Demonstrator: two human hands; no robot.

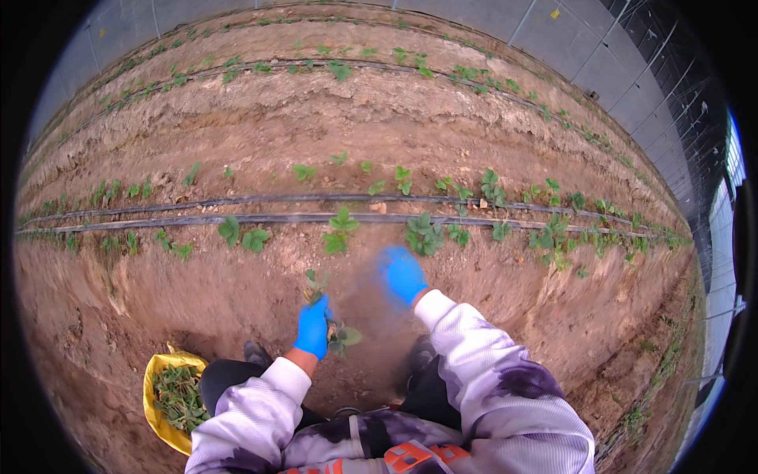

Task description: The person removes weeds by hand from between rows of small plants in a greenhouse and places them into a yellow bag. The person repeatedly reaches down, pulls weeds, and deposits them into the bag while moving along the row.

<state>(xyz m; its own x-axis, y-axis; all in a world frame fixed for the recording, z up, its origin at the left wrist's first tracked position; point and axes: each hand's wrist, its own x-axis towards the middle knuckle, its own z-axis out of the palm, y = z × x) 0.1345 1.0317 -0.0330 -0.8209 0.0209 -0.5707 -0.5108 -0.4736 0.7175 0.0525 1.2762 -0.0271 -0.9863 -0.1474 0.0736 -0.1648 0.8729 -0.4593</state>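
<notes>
My left hand (314, 327), in a blue glove, is closed around a small bunch of picked green leaves (346, 336). Some of the leaves stick out above the fist and others hang on its right side. My right hand (404, 275), gloved in the same blue, is over the sloping side of the soil bed and blurred by motion. Its fingers and anything between them are not clear. Just beyond it grows a leafy, strawberry-like plant (424, 233). A smaller bright green plant (340, 230) stands in the same row, farther left.
Two black drip irrigation lines (284, 218) run across the bed between rows of young plants. A yellow bag (152, 409) filled with picked leaves (177, 396) rests beside my left leg. Another planted bed (379, 89) lies beyond. At right is a greenhouse wall (719, 231).
</notes>
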